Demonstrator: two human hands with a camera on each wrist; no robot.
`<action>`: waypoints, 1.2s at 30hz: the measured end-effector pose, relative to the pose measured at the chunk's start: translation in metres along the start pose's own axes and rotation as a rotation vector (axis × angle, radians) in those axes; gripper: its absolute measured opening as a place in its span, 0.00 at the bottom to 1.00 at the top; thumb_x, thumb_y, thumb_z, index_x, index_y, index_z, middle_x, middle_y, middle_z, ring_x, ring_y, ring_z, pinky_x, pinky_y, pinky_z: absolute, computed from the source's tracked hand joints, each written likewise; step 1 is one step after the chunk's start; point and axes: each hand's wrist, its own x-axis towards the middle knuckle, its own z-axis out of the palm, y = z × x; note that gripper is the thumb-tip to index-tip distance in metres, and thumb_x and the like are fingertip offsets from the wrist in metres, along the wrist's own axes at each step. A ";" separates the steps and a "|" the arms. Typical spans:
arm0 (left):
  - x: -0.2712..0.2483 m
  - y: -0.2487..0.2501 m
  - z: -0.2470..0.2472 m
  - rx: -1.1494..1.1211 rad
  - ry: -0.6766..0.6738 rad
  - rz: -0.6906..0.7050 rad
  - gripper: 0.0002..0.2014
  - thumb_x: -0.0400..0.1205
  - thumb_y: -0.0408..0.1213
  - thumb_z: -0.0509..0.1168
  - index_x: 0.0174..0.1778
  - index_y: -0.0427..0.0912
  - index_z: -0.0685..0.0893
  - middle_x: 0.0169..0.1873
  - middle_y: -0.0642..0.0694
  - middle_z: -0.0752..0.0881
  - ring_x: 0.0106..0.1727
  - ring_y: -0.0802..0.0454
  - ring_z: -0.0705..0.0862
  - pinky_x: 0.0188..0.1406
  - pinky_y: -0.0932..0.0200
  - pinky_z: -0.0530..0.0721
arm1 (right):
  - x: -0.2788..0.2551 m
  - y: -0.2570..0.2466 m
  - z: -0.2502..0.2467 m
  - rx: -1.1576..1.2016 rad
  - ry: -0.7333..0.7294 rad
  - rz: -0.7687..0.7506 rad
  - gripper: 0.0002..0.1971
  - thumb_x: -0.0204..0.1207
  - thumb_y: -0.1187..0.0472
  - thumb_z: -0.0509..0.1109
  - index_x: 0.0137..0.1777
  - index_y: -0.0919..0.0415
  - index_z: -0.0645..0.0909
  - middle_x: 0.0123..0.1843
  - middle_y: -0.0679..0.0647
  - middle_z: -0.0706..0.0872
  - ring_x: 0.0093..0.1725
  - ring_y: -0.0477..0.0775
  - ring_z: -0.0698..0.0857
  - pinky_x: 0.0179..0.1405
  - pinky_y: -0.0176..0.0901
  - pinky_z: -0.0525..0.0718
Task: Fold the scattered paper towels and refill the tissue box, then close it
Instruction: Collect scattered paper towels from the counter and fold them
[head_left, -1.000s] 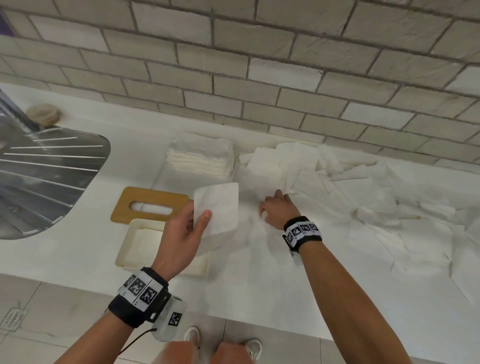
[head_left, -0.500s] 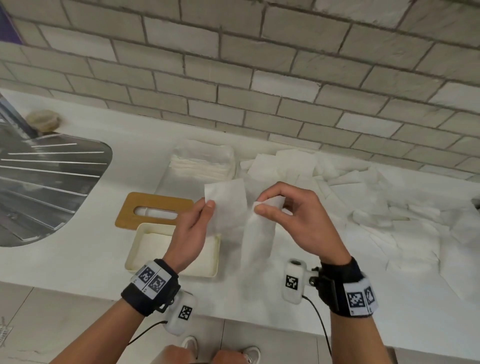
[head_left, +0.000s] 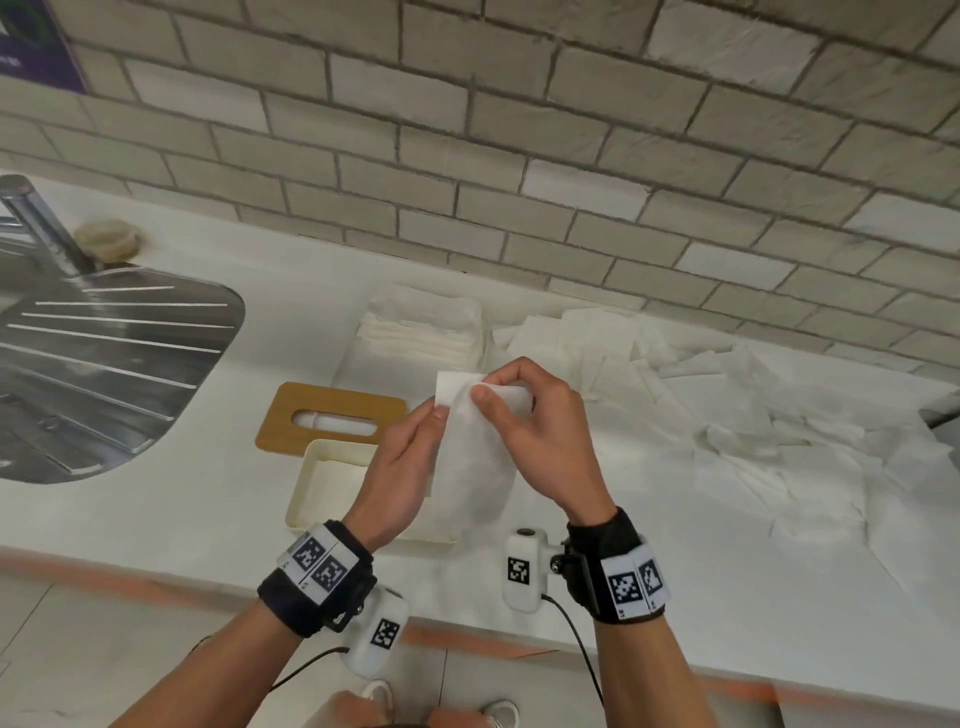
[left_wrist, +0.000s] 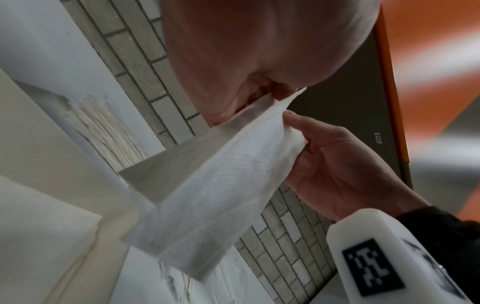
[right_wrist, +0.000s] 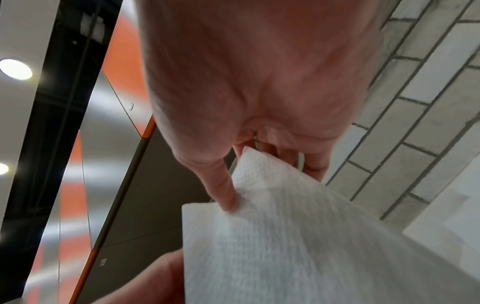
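A white paper towel (head_left: 475, 452) hangs folded lengthwise above the counter, held up at its top edge by both hands. My left hand (head_left: 410, 457) pinches its left top corner. My right hand (head_left: 524, 421) pinches the right side of the top edge between thumb and fingers; the right wrist view shows the paper towel (right_wrist: 298, 236) under the thumb. Below stands the open cream tissue box (head_left: 317, 483), partly hidden by my left hand. Its wooden slotted lid (head_left: 332, 418) lies flat behind it. In the left wrist view the paper towel (left_wrist: 215, 195) droops toward the box.
A stack of folded towels (head_left: 423, 332) lies behind the lid. Loose scattered towels (head_left: 727, 415) cover the counter to the right. A steel sink drainboard (head_left: 98, 364) and tap are at the left. A brick wall closes the back; the counter edge is near me.
My right hand picked a towel edge off the counter and brought it up to the left hand. Both hands now meet with the towel doubled and hanging between them.
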 end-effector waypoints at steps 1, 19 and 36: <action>-0.002 0.000 -0.004 -0.018 -0.002 -0.002 0.18 0.97 0.45 0.55 0.66 0.45 0.89 0.54 0.47 0.93 0.56 0.51 0.91 0.60 0.46 0.86 | -0.001 -0.002 0.005 0.004 0.015 0.001 0.04 0.86 0.52 0.78 0.51 0.49 0.87 0.49 0.40 0.93 0.53 0.42 0.91 0.53 0.40 0.85; -0.002 -0.060 -0.150 0.899 0.130 0.060 0.22 0.80 0.35 0.81 0.65 0.56 0.81 0.42 0.48 0.88 0.39 0.53 0.86 0.45 0.54 0.85 | -0.063 0.082 0.114 -0.504 0.014 0.014 0.17 0.84 0.65 0.73 0.65 0.45 0.75 0.38 0.50 0.86 0.39 0.55 0.82 0.39 0.54 0.81; 0.009 -0.061 -0.053 1.087 -0.006 0.280 0.11 0.79 0.35 0.81 0.50 0.51 0.87 0.48 0.56 0.81 0.46 0.52 0.83 0.37 0.52 0.86 | -0.044 0.175 0.020 -0.509 0.117 0.263 0.06 0.83 0.60 0.74 0.57 0.51 0.86 0.55 0.51 0.84 0.55 0.56 0.85 0.51 0.50 0.86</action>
